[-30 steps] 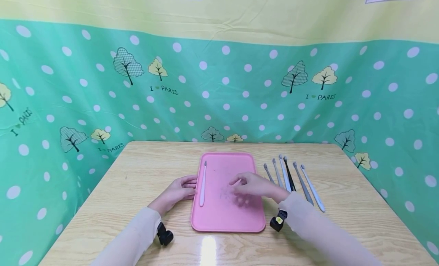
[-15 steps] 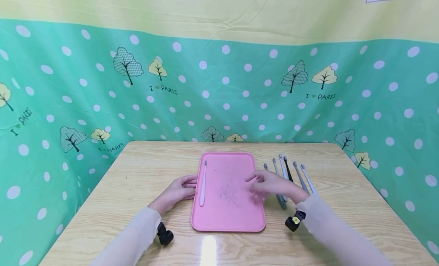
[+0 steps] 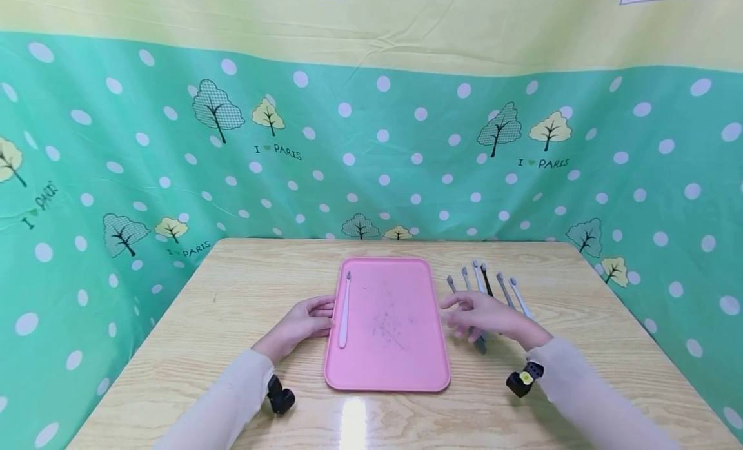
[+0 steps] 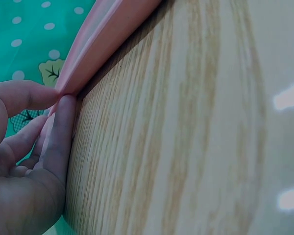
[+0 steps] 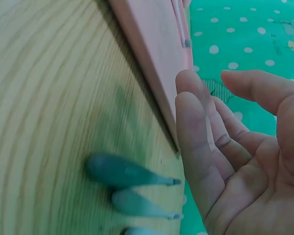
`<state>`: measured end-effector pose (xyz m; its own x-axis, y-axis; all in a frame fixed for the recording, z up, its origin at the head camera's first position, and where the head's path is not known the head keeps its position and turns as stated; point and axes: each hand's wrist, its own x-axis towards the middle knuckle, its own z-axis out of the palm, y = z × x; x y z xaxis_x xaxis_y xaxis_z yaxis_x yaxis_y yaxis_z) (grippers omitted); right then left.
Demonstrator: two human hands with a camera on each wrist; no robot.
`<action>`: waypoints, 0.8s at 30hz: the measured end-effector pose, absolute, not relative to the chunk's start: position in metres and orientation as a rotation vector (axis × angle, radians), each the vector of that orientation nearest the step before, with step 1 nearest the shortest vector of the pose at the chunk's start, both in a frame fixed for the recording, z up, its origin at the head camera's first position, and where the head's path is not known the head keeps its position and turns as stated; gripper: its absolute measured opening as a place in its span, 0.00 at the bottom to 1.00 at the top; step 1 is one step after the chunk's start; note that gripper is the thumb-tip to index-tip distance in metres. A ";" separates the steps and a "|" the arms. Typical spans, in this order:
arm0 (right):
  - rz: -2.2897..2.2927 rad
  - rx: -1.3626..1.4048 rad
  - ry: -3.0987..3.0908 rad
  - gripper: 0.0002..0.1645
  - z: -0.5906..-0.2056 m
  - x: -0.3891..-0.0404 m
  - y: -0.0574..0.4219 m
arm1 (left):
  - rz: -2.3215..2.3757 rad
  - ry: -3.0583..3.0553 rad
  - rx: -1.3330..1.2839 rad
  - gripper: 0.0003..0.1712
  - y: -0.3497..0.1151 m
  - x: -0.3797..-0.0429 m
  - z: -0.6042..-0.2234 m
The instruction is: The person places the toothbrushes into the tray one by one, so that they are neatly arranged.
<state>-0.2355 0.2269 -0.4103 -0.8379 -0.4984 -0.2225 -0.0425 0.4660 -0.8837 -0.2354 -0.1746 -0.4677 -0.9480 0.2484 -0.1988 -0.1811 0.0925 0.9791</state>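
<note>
In the head view, a pink tray [image 3: 387, 366] lies on the table with a white toothbrush [image 3: 344, 314] lengthwise near its left side. My left hand [image 3: 303, 321] is at the tray's left edge; in the left wrist view, the thumb and a finger [image 4: 61, 127] pinch its rim. My right hand [image 3: 482, 313] hovers just right of the tray, its loosely bent fingers apart and holding nothing. Under and behind it lie several toothbrushes, among them a black one [image 3: 486, 280], a grey one [image 3: 505, 289] and a pale blue one [image 3: 521, 298]. The hand hides most of their handles.
The wooden table [image 3: 261, 269] ends at a green dotted curtain [image 3: 383, 179], which hangs behind it and along both sides. Dark marks show on the tray's floor. A wrist camera [image 3: 520, 380] sits under my right wrist, close above the table.
My right hand has moved right, from above the tray to above the row of toothbrushes. The left hand, the tray and the white toothbrush have stayed in place.
</note>
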 end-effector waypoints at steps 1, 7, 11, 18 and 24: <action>-1.347 -0.439 2.269 0.28 -0.411 -0.235 0.230 | 1.925 2.062 0.064 0.36 -0.175 -0.235 -0.468; -1.350 -0.403 2.283 0.28 -0.411 -0.232 0.244 | 1.919 2.061 0.077 0.36 -0.175 -0.236 -0.468; -1.340 -0.401 2.292 0.29 -0.411 -0.229 0.253 | 1.916 2.062 0.080 0.36 -0.176 -0.236 -0.468; -1.322 -0.417 2.332 0.29 -0.418 -0.230 0.265 | 1.913 2.065 0.086 0.36 -0.175 -0.235 -0.467; -1.327 -0.415 2.356 0.28 -0.423 -0.230 0.269 | 1.913 2.067 0.090 0.36 -0.176 -0.235 -0.468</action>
<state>-0.2300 0.2689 -0.4229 -0.8745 -0.4425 -0.1988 -0.0591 0.5040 -0.8617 -0.2349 -0.1758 -0.4676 -0.9461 0.2616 -0.1911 -0.1703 0.1002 0.9803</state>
